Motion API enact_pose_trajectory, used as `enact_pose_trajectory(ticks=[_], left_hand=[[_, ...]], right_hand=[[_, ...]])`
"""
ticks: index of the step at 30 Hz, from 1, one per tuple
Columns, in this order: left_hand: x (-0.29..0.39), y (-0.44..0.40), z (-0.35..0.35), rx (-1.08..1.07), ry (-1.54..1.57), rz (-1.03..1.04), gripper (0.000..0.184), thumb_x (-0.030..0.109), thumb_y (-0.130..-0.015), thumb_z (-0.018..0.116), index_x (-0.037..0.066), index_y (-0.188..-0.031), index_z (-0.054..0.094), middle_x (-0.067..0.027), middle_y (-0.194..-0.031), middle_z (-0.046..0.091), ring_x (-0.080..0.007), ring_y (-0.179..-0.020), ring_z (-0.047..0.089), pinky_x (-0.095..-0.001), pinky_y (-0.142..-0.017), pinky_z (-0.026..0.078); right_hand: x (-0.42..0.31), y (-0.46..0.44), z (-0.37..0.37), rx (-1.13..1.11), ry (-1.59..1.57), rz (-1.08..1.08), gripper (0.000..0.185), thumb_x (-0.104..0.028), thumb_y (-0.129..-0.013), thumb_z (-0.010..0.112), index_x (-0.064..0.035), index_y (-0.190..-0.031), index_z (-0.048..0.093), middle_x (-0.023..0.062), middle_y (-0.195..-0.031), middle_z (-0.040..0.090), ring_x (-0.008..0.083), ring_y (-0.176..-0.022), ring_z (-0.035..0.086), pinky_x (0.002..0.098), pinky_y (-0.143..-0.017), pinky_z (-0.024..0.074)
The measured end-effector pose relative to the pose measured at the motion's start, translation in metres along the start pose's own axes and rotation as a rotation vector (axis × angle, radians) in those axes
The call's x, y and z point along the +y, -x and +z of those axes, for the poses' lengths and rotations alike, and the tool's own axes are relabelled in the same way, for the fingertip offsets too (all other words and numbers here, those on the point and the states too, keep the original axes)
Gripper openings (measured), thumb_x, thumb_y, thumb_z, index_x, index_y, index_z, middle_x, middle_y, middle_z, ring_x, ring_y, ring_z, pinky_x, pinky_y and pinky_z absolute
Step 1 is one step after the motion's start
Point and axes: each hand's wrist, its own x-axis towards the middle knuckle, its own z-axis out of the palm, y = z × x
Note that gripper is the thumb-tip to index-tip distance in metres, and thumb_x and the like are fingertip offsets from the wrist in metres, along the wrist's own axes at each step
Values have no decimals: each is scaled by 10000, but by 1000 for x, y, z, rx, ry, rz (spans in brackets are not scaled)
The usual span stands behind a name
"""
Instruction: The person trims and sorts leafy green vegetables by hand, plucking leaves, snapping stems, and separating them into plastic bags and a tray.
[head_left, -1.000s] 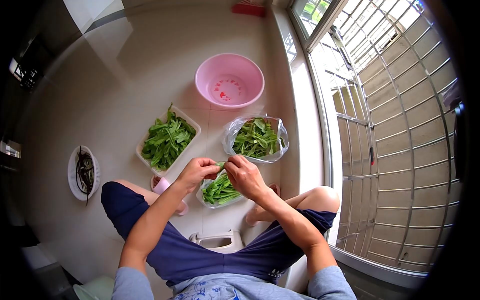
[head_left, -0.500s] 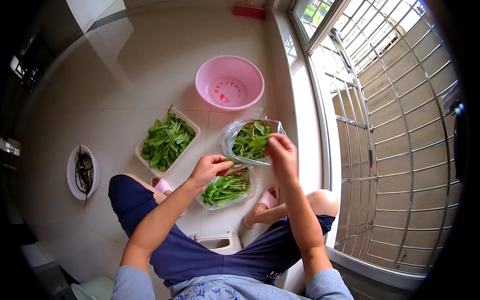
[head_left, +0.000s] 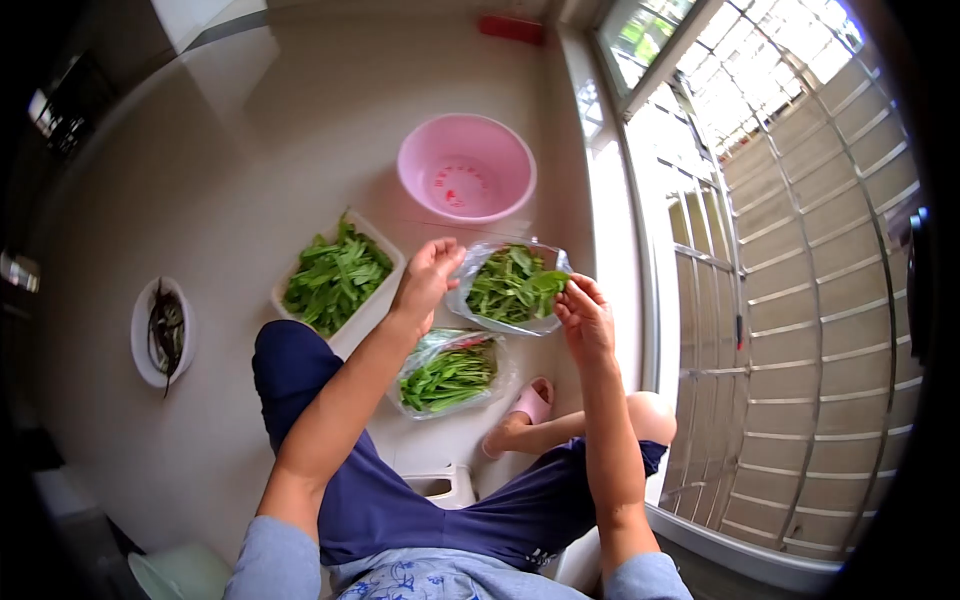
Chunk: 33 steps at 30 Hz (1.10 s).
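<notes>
My right hand (head_left: pixel 588 312) pinches a green leaf (head_left: pixel 552 283) at the right rim of a clear plastic bag (head_left: pixel 458 302) filled with leafy greens (head_left: pixel 500 290). My left hand (head_left: pixel 428 280) is raised beside that bag's left edge, fingers loosely bent and slightly apart, with nothing visible in them. Below it, a second plastic bag (head_left: pixel 413 402) holds trimmed green stems (head_left: pixel 450 378). To the left of my left hand, a white rectangular tray (head_left: pixel 385 245) is heaped with green leaves (head_left: pixel 337 275).
A pink basin (head_left: pixel 420 200) stands beyond the bags. At the far left lies an oval white basket (head_left: pixel 140 350) with dark, thin pods or stalks (head_left: pixel 165 330). A small stool (head_left: pixel 455 487) sits between my legs. A window ledge and metal bars (head_left: pixel 790 350) run along the right.
My left hand has moved up and away from the stem bag, and its fingers have loosened. My right hand has shifted slightly right and lower, still with a leaf.
</notes>
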Motion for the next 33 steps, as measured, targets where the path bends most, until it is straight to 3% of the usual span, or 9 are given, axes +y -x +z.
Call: enact_pose_trajectory(ticks=[2, 7, 11, 14, 20, 22, 26, 30, 33], left_hand=[[29, 8, -22, 83, 145, 122, 199, 174, -781, 502, 71, -950, 477, -13, -911, 497, -113, -850, 454, -290, -731, 383], [86, 37, -94, 312, 283, 379, 207, 152, -788, 479, 42, -963, 470, -52, -944, 487, -160, -895, 451, -300, -760, 379], [92, 61, -139, 399, 320, 407, 228, 139, -781, 482, 32, -981, 459, -71, -978, 472, -178, -929, 432, -316, -778, 374], [96, 76, -163, 401, 416, 338, 235, 134, -777, 484, 30, -985, 456, -77, -979, 474, -183, -928, 432, -320, -787, 369], [105, 89, -180, 415, 442, 417, 225, 124, -775, 481, 33, -980, 457, -73, -979, 476, -180, -926, 438, -319, -795, 362], [106, 90, -182, 418, 459, 404, 217, 117, -773, 483, 34, -973, 462, -71, -977, 479, -178, -919, 443, -313, -789, 366], [100, 88, -182, 402, 414, 398, 202, 55, -749, 496, 36, -950, 481, -46, -887, 495, -149, -843, 469, -285, -758, 380], [95, 89, -162, 229, 338, 360, 208, 8, -712, 540, 42, -912, 499, -21, -795, 512, -105, -724, 495, -226, -695, 403], [83, 82, -137, 177, 281, 297, 185, 24, -699, 575, 48, -870, 509, -18, -778, 522, -97, -703, 499, -219, -673, 411]], right_hand=[[9, 0, 10, -55, 85, 37, 89, -31, -757, 518, -5, -841, 505, 56, -720, 533, 122, -622, 530, 209, -568, 448], [80, 3, 31, -194, 310, 266, 58, 11, -730, 499, 8, -788, 499, 69, -673, 527, 139, -601, 534, 214, -582, 456], [142, 5, 57, -219, 401, 488, 56, 12, -720, 513, 25, -769, 487, 73, -693, 530, 180, -649, 569, 263, -633, 490], [186, -15, 98, -276, 407, 459, 50, 0, -736, 514, 11, -755, 468, 86, -738, 533, 187, -669, 569, 269, -655, 490], [249, -42, 163, -339, 489, 538, 230, 11, -717, 508, 68, -937, 469, 125, -821, 524, 198, -714, 560, 293, -639, 500], [260, -47, 153, -338, 848, 441, 333, 11, -696, 498, 79, -1017, 437, 131, -867, 512, 200, -731, 552, 299, -624, 507], [245, -22, 91, -259, 797, 393, 186, -31, -682, 535, 41, -853, 547, 77, -711, 550, 150, -600, 548, 244, -522, 477], [224, 2, -32, 77, 787, 340, 108, -87, -701, 565, 19, -722, 568, 46, -576, 527, 115, -453, 485, 214, -432, 410], [198, 12, -88, 246, 734, 467, 128, -98, -717, 549, 22, -754, 573, 65, -632, 551, 128, -516, 518, 215, -476, 436]])
